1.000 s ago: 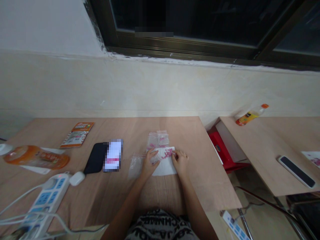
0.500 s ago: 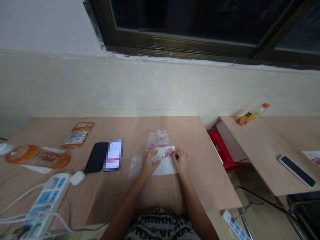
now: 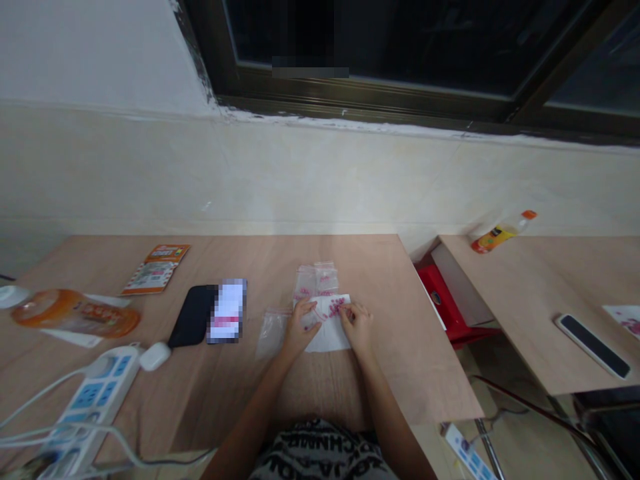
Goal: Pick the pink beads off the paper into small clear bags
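A white sheet of paper [image 3: 327,337] lies on the wooden table [image 3: 250,393] with a cluster of small pink beads [image 3: 334,307] on its far half. My left hand [image 3: 299,329] rests on the sheet's left edge, fingers curled over a clear plastic bag. My right hand [image 3: 356,325] sits on the right edge, fingertips pinched at the beads; what they hold is too small to see. Small clear zip bags with pink beads [image 3: 317,280] lie just beyond the paper. An empty clear bag [image 3: 270,330] lies left of my left hand.
A black phone [image 3: 193,315] and a pixelated card lie to the left, with a white mouse-like object [image 3: 155,356], a power strip [image 3: 93,397], an orange bottle [image 3: 75,313] and an orange packet [image 3: 156,268]. A second table [image 3: 540,313] at right holds a bottle [image 3: 500,232] and a phone [image 3: 593,345].
My right hand has shifted slightly left over the beads. The left hand has stayed on the paper's edge.
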A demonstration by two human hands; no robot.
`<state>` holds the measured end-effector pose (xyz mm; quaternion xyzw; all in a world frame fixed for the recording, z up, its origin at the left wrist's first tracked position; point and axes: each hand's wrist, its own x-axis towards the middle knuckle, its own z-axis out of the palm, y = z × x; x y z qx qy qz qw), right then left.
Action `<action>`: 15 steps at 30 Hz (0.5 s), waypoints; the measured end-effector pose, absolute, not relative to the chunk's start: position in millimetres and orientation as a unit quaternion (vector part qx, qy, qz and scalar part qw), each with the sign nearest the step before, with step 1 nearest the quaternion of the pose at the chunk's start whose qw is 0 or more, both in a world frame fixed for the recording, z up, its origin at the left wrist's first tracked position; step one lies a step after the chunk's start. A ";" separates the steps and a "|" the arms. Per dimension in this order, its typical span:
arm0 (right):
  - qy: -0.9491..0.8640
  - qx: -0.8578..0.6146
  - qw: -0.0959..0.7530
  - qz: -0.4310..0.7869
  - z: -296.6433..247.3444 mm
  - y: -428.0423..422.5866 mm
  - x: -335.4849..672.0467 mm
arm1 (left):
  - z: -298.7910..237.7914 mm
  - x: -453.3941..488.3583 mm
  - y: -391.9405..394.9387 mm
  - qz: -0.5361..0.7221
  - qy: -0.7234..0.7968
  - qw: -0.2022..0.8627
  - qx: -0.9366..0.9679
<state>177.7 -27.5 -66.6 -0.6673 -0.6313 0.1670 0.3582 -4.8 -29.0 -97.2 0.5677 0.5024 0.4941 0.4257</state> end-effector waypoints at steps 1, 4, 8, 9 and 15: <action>-0.635 -0.656 0.365 0.183 -65.0 -27.6 174.0 | -97.1 -4.7 -28.8 0.495 0.501 0.428 0.566; -0.656 -0.617 0.372 0.225 -61.0 -27.3 162.5 | -97.2 -4.2 -28.2 0.500 0.497 0.430 0.564; -0.698 -0.573 0.347 0.253 -58.9 -25.2 155.8 | -96.8 -4.1 -27.7 0.503 0.496 0.431 0.562; -0.701 -0.572 0.344 0.250 -59.2 -23.9 157.3 | -96.4 -4.2 -27.8 0.502 0.497 0.430 0.562; -0.667 -0.644 0.333 0.171 -68.0 -11.9 184.1 | -93.8 -5.5 -29.3 0.488 0.511 0.429 0.562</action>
